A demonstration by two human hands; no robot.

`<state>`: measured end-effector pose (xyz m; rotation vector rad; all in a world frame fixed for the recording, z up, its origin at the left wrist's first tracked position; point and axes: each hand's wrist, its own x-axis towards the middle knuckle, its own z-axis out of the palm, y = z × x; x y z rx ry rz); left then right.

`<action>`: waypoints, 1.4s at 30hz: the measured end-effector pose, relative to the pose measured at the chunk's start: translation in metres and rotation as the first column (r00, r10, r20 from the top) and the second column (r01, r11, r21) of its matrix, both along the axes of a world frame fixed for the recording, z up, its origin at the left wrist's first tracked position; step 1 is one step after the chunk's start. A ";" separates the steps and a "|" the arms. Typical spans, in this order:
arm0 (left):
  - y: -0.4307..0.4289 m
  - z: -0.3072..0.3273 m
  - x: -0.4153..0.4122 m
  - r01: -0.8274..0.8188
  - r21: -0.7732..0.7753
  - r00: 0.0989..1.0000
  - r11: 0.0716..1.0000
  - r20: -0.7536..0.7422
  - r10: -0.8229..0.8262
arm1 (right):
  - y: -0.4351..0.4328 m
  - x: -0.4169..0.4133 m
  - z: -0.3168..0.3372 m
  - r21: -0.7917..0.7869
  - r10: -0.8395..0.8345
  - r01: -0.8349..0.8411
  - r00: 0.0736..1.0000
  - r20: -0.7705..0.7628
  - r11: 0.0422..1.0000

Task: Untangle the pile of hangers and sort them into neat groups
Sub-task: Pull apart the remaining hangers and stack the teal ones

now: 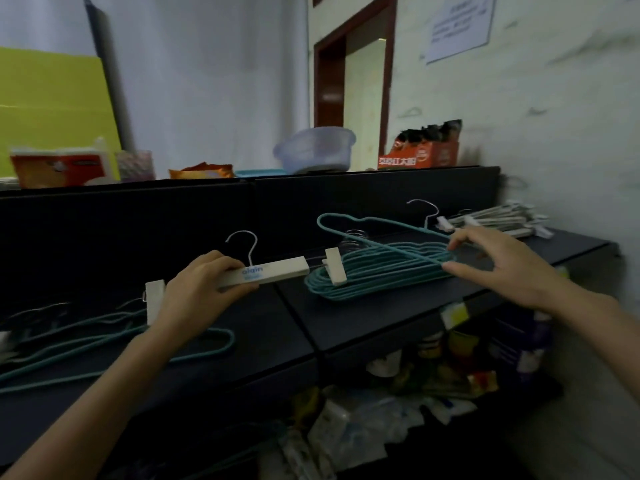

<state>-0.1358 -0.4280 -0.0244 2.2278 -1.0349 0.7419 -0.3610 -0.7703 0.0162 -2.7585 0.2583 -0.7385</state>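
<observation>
A person sorts hangers on a dark countertop (pixel 346 327), with the job seemingly past its midpoint. The left hand (pixel 199 285) curls its fingers round the bar of a white clip hanger (pixel 277 271), held just above the surface beside a stack of teal wire hangers (pixel 374 275). The right hand (pixel 498 268) is spread open, its fingertips touching the stack's right end, where one teal hanger lies tilted across the top. Two groups look formed - the teal stack at centre and a bundle of white clip hangers (pixel 498 220) at the far right, near the wall. To the left, loose teal hangers (pixel 114 341) sprawl overlapping and not yet sorted; how many are knotted there cannot be told. The held hanger likely belongs with the white bundle - well apart from it now.
</observation>
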 end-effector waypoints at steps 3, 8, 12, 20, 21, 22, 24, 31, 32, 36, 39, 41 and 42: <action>-0.043 -0.004 -0.012 0.013 -0.009 1.000 1.000 0.000 -0.013 | -0.037 -0.018 -0.001 -0.025 -0.004 0.004 1.000 0.014 1.000; -0.095 -0.004 -0.023 0.033 0.006 0.999 0.999 -0.021 -0.033 | -0.082 -0.035 0.000 -0.027 -0.036 0.037 0.999 0.010 0.999; -0.114 0.001 -0.019 0.021 0.021 0.999 1.000 -0.034 -0.020 | -0.109 -0.030 -0.001 -0.021 -0.044 0.044 0.999 0.006 0.999; -0.130 0.010 0.011 -0.090 0.018 0.995 0.996 -0.041 0.091 | -0.156 0.013 -0.010 0.009 0.049 -0.049 0.999 -0.004 0.999; -0.130 0.012 0.017 -0.119 0.017 0.992 0.993 -0.038 0.119 | -0.161 0.023 -0.009 0.006 0.075 -0.075 0.997 -0.007 0.997; -0.129 0.014 0.023 -0.151 0.016 0.988 0.988 -0.036 0.151 | -0.165 0.033 -0.008 0.004 0.106 -0.106 0.994 -0.010 0.994; -0.125 0.018 0.033 -0.219 0.004 0.975 0.976 -0.046 0.219 | -0.171 0.056 -0.004 -0.004 0.174 -0.174 0.985 -0.024 0.985; -0.124 0.044 0.056 -0.364 -0.012 0.931 0.931 -0.033 0.363 | -0.167 0.121 -0.005 -0.008 0.399 -0.406 0.902 -0.162 0.914; -0.127 0.047 0.057 -0.375 -0.017 0.927 0.927 -0.022 0.375 | -0.166 0.128 -0.007 -0.008 0.429 -0.436 0.887 -0.171 0.900; -0.144 0.055 0.058 -0.388 -0.019 0.922 0.921 -0.007 0.388 | -0.157 0.155 -0.015 -0.022 0.525 -0.539 0.829 -0.192 0.842; -0.161 0.062 0.053 -0.370 0.005 0.929 0.929 0.010 0.370 | -0.156 0.171 -0.021 -0.016 0.556 -0.579 0.789 -0.260 0.815; -0.175 0.065 0.048 -0.360 0.001 0.933 0.933 0.027 0.360 | -0.160 0.177 -0.026 -0.009 0.567 -0.599 0.764 -0.307 0.801; -0.182 0.067 0.045 -0.357 -0.002 0.934 0.934 0.039 0.356 | -0.162 0.179 -0.027 0.000 0.572 -0.605 0.754 -0.321 0.797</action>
